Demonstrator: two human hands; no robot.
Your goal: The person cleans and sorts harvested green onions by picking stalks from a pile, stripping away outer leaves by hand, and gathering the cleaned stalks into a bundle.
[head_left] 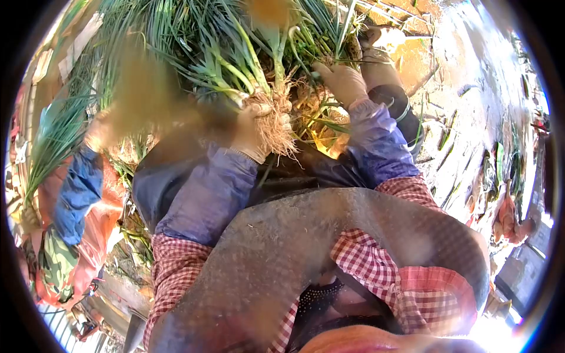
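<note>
A bunch of green onions (262,76) has its pale, stringy roots (276,132) turned toward me. My left hand (250,126), in a light glove, is closed around the bunch near the root end. To the right, my right hand (344,82), also gloved, reaches into green stalks (329,44) and loose leaves. Its fingers look closed, but what lies in them is partly hidden. Brownish smears on the lens blur the area left of my left hand.
A large heap of green onions (159,29) spreads across the top left. Another person's blue sleeve (79,194) and gloved hand (97,132) are at the left, beside more onions (56,138). Leaf scraps (450,132) litter the wet ground at right. A dark apron (282,235) covers my lap.
</note>
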